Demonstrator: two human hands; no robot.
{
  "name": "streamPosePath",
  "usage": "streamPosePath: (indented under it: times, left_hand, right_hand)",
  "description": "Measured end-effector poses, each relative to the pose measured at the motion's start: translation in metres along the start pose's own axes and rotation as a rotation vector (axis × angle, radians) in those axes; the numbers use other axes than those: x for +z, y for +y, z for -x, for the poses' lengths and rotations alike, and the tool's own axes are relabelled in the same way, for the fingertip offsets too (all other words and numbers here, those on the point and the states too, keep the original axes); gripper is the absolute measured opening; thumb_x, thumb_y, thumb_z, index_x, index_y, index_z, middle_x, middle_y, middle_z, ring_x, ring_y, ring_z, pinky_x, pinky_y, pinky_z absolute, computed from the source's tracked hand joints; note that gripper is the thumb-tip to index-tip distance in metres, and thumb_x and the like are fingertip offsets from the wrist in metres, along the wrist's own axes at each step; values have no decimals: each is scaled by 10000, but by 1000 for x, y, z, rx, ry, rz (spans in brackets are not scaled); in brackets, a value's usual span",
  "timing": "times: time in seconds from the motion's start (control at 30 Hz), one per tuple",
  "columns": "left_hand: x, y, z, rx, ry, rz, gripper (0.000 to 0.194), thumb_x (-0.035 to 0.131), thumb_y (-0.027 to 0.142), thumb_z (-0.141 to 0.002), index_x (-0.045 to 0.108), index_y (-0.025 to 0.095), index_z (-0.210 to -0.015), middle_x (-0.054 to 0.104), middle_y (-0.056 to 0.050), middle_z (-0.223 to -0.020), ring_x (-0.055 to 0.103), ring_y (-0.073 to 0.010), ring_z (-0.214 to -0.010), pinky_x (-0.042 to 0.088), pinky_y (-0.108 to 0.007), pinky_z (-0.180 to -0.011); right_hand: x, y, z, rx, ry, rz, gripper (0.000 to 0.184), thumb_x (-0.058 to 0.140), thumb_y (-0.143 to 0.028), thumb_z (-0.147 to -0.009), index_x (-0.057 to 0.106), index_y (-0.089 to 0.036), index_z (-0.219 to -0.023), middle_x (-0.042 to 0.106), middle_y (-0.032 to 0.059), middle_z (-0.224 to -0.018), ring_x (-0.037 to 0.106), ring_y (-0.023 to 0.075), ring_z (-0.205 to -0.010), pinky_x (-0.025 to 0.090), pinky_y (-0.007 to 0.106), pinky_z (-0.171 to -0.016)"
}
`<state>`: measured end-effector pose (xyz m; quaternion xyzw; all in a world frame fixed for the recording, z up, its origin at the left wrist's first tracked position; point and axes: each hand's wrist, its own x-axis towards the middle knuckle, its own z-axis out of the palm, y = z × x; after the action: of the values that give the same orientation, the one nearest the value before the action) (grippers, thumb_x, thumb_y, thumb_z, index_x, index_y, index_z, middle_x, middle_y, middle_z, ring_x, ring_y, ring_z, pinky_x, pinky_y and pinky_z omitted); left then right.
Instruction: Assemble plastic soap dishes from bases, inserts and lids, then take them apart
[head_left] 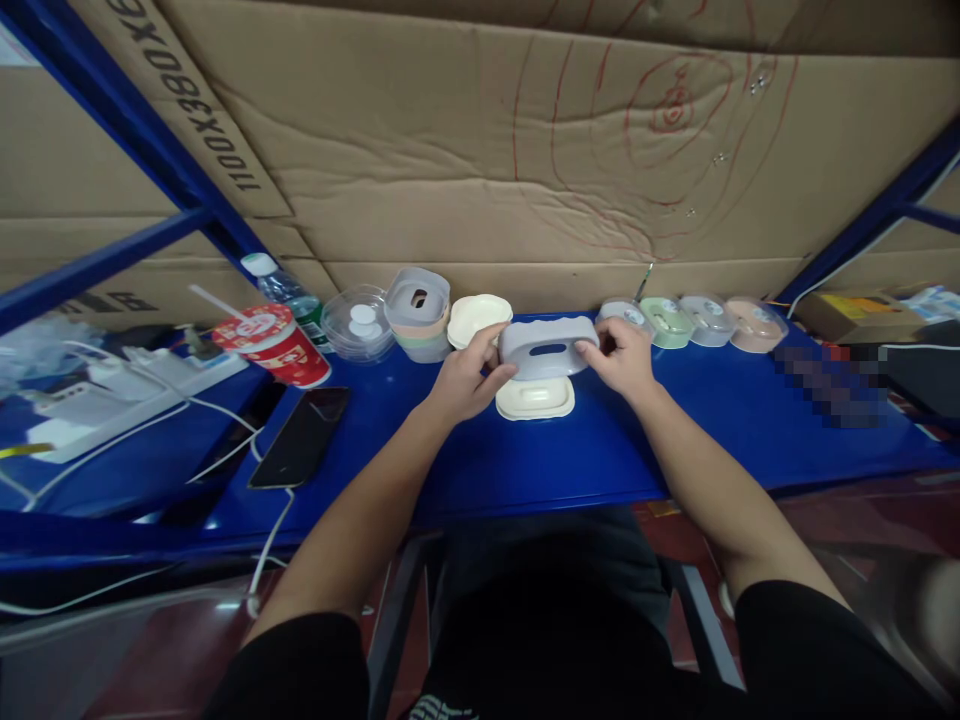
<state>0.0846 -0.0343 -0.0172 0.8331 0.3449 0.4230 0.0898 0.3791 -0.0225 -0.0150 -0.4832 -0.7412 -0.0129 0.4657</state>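
Observation:
A grey plastic case part (551,343), with a wavy edge and an oval slot, is held up between both hands. My left hand (474,375) grips its left end, thumb toward me. At its right end, my right hand (621,355) is closed on it with the thumb on the near face. Just below and nearer to me, a cream oval tray (535,399) with a raised middle lies on the blue table. Behind my left hand are more cream pieces (480,316) and a stack of slotted plastic containers (418,312).
Several lidded boxes, among them a green box (667,322) and a pink box (756,326), stand at the back right. To the left are clear round lids (360,322), a bottle (289,293), a red cup (281,345), a phone (301,437) and a power strip (135,405) with cables.

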Motion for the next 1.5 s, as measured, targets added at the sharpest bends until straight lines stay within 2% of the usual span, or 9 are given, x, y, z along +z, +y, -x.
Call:
streamPosePath:
  times: [0.23, 0.53, 0.7, 0.8, 0.9, 0.97, 1.2, 1.37, 1.5]
  left_hand:
    - [0, 4, -8, -367, -334, -200, 498, 500, 374, -1025, 566, 172, -1475, 725, -31, -815, 711, -223, -819, 516, -334, -773]
    - [5, 5, -5, -350, -755, -424, 435, 414, 430, -1057, 679, 178, -1291, 774, -132, -1210, 718, -312, -1129, 532, -414, -936]
    - [-2, -4, -10, -351, -620, -328, 420, 508, 525, -1018, 776, 219, -1119, 802, -90, -1085, 730, -272, -1029, 527, -365, -853]
    - [-21, -16, -14, -466, -286, -344, 402, 537, 528, -1003, 794, 219, -982, 791, -75, -921, 723, -236, -905, 510, -335, -796]
    - [-51, -33, -14, -608, 127, -475, 388, 508, 480, -1018, 774, 209, -1100, 787, -85, -954, 720, -248, -926, 507, -346, -833]
    - [-71, -45, -10, -722, 258, -566, 383, 480, 457, -1026, 756, 217, -1141, 783, -90, -977, 716, -280, -980, 508, -373, -870]
    - [-97, -67, -1, -889, 344, -614, 379, 467, 382, -1018, 622, 250, -1338, 762, -100, -1102, 689, -342, -1133, 512, -429, -974]
    - [-97, -67, -1, -951, 249, -609, 456, 423, 381, -1028, 605, 223, -1415, 742, -155, -1248, 664, -371, -1214, 508, -467, -1014]
    - [-108, -74, 2, -1049, 47, -606, 445, 499, 341, -983, 665, 197, -1370, 710, -202, -1349, 644, -413, -1277, 507, -525, -1033]
  right_hand:
    - [9, 1, 1, 202, -474, 104, 590, 498, -697, -952, 514, -221, -605, 537, 12, -575, 477, 153, -587, 289, 314, -581]
    - [16, 1, 1, 186, -941, 295, 576, 442, -656, -1004, 667, -206, -724, 726, 82, -797, 631, 205, -742, 303, 311, -609]
    - [17, 0, 2, 198, -943, 295, 642, 411, -734, -996, 674, -210, -735, 750, 86, -823, 657, 220, -766, 309, 309, -600]
    - [16, 1, 2, 199, -943, 289, 680, 382, -771, -993, 676, -212, -741, 751, 89, -829, 664, 226, -782, 318, 312, -606]
    - [16, 1, 3, 188, -940, 292, 714, 349, -802, -990, 666, -214, -736, 746, 92, -821, 666, 228, -781, 318, 313, -610]
    - [16, 1, 3, 183, -938, 294, 722, 343, -814, -987, 654, -215, -730, 743, 92, -813, 667, 229, -775, 315, 312, -609]
    - [16, 1, 4, 160, -925, 265, 701, 359, -789, -1003, 660, -213, -738, 752, 94, -838, 668, 226, -769, 321, 319, -606]
    - [16, 0, 4, 160, -926, 271, 708, 352, -799, -998, 652, -213, -734, 750, 94, -832, 669, 228, -780, 313, 317, -605]
    - [15, -1, 3, 172, -931, 268, 696, 356, -796, -996, 649, -216, -747, 747, 85, -835, 668, 219, -781, 304, 311, -609]
